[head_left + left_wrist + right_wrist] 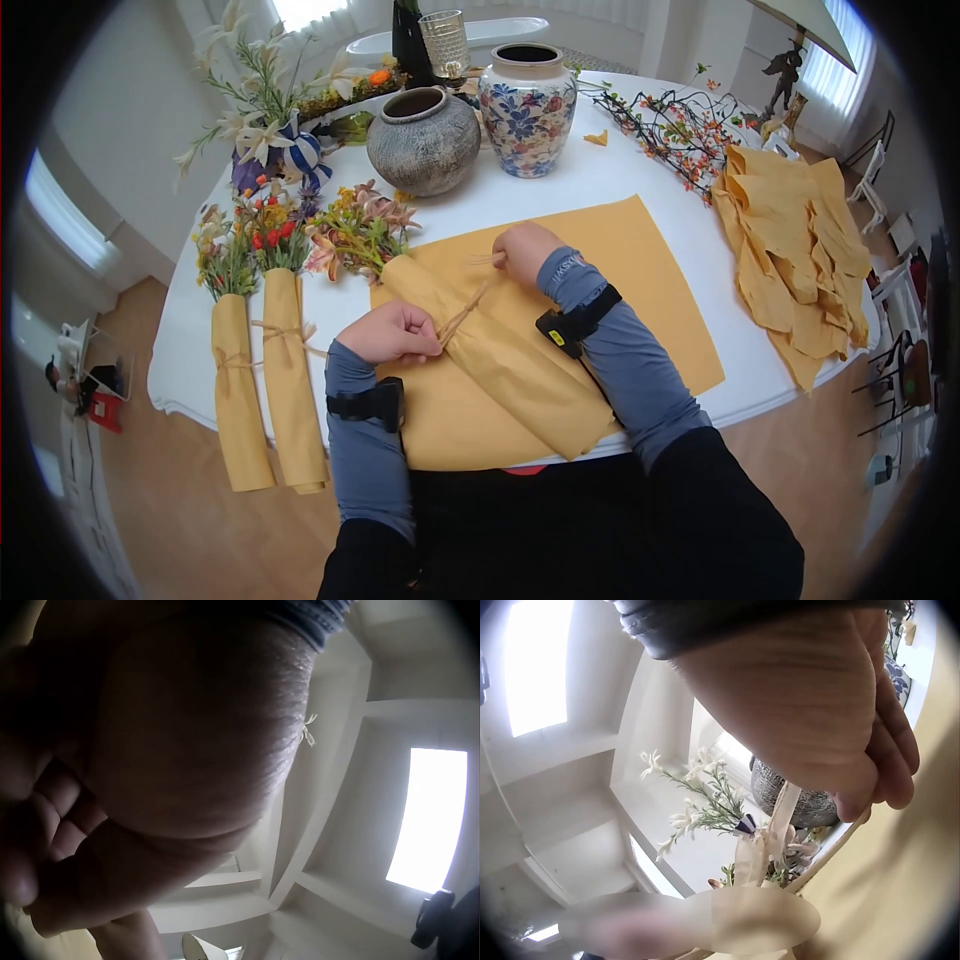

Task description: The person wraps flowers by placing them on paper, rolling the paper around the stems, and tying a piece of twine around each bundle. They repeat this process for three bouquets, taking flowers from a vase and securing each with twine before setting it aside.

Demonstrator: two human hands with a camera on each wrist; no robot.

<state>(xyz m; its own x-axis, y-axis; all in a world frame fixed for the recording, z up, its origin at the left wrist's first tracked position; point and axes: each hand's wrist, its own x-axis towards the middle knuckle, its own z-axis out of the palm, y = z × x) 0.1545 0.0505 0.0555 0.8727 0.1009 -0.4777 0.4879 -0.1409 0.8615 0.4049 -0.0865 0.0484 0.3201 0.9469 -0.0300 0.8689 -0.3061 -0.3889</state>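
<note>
A bouquet rolled in yellow wrapping paper point(500, 370) lies slantwise before me, its flowers point(365, 225) showing at the upper left end. A thin tan ribbon point(462, 318) goes around its middle. My left hand point(392, 332) pinches the ribbon at the left side of the roll, thumb against fingers. Up and to the right, my right hand point(527, 252) has its fingers curled on the ribbon's other part, with loose ends sticking out left of them. In the right wrist view a sheer ribbon point(784, 814) runs down from that hand. The left fingertips are mostly hidden in the left wrist view.
Two tied paper-wrapped bouquets point(240, 390) lie at the left, overhanging the table's front edge. A flat yellow sheet point(650, 300) is under the roll. Behind stand a grey pot point(424, 145) and a floral vase point(527, 115). Crumpled paper point(790, 240) and berry branches point(680, 135) lie right.
</note>
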